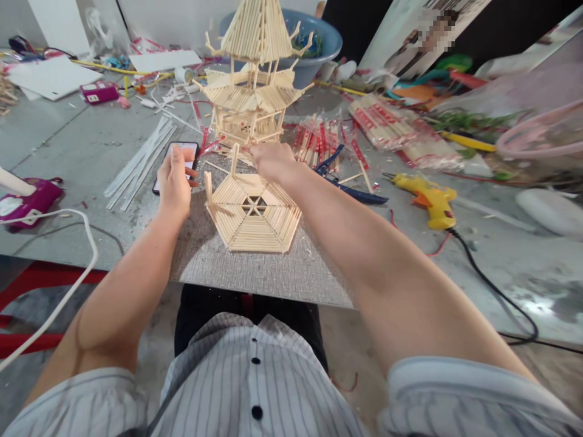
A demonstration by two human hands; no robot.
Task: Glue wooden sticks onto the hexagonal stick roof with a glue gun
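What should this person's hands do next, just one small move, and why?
Perhaps the right hand should stand another short post at a bare near corner of the hexagonal stick panel: two corners toward its left carry upright posts, while both near corners have none. The right arm hides part of it, so I can't tell about every corner.

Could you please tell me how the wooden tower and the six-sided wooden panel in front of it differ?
The tower rises tall in tiers, while the panel lies low, with short posts standing near its edge. The tower is topped by a steep roof; the panel has a spoked opening at its middle. Both are built from thin, pale sticks.
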